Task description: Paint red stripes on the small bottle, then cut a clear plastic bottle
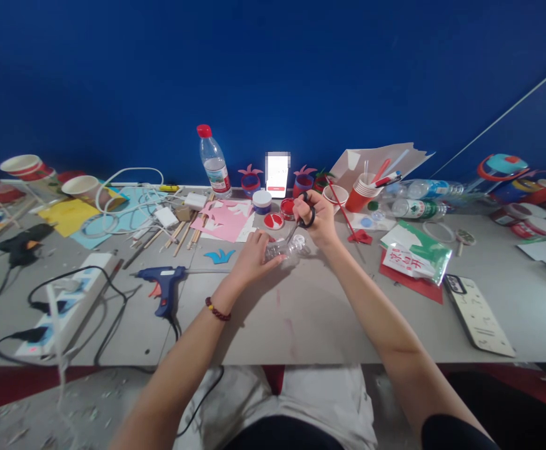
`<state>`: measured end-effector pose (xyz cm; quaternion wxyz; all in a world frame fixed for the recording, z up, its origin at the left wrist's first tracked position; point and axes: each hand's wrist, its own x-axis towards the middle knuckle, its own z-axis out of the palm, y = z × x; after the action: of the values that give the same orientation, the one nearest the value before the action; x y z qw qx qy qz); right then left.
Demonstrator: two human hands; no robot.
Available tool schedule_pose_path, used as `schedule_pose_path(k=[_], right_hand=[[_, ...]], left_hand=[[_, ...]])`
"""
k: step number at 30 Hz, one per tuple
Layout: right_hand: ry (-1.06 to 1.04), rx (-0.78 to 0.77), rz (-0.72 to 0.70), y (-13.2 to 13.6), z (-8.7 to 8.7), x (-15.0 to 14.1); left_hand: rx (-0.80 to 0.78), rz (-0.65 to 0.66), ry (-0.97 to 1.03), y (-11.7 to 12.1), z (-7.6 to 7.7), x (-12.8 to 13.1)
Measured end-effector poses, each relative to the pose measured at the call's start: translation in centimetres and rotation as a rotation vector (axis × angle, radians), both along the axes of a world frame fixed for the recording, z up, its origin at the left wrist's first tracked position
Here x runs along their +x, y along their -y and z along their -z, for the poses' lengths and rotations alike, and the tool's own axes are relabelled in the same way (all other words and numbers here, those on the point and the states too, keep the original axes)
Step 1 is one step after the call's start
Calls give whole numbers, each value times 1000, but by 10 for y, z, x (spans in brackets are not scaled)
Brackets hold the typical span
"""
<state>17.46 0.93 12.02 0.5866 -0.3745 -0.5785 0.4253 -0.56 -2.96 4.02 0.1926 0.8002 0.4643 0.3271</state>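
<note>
My left hand (254,256) is wrapped round a clear plastic bottle piece (292,249) that lies on its side just above the table. My right hand (318,220) grips black-handled scissors (306,211), their blades pointing down and left at the plastic. Whether the blades are closed on it I cannot tell. A blue leaf-shaped cutout (219,256) lies left of my left hand. Behind the hands are a red-and-white lid (273,221), an open jar of red paint (288,209) and a white-lidded jar (262,200).
A blue glue gun (162,282) and a power strip (69,306) with cables lie at left. A red-capped bottle (215,164) and a lit phone (277,175) stand at the back. Rightward are orange paper cups (363,192), plastic bottles (419,209), green-and-red packets (416,253) and another phone (479,314).
</note>
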Motion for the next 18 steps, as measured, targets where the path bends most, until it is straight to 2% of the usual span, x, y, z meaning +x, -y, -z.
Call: schedule_pose_path(k=[9,18], right_hand=[[19,62,-21,-3,5,-2],[21,66,25,4,3,-7]], left_hand=[[16,-4,19,-2,5,1],[11,-8,11,1,0,2]])
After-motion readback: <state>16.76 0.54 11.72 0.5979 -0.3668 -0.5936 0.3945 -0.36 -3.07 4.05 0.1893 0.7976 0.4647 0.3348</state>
